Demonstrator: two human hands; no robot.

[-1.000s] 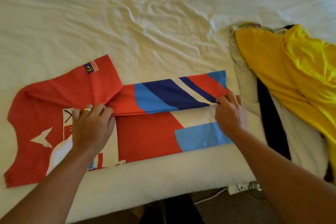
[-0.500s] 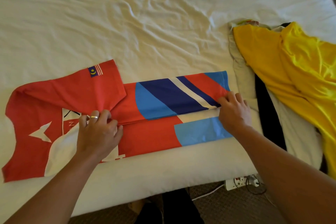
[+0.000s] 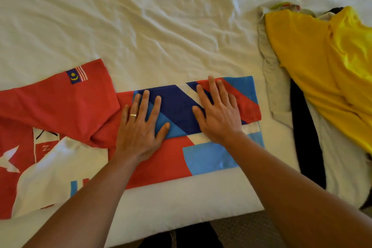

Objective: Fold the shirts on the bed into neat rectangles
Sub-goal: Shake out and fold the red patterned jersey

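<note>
Left hand (image 3: 138, 127), right hand (image 3: 218, 116) flat, fingers spread, pressing red shirt (image 3: 60, 110); flag patch (image 3: 76, 74) on sleeve.

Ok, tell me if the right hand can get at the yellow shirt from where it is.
Probably yes: the right hand lies flat on the red jersey, and the yellow shirt lies uncovered atop the pile to its right, with nothing between.

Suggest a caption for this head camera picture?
Both hands, left and right, press flat a folded red shirt on the bed.
</note>
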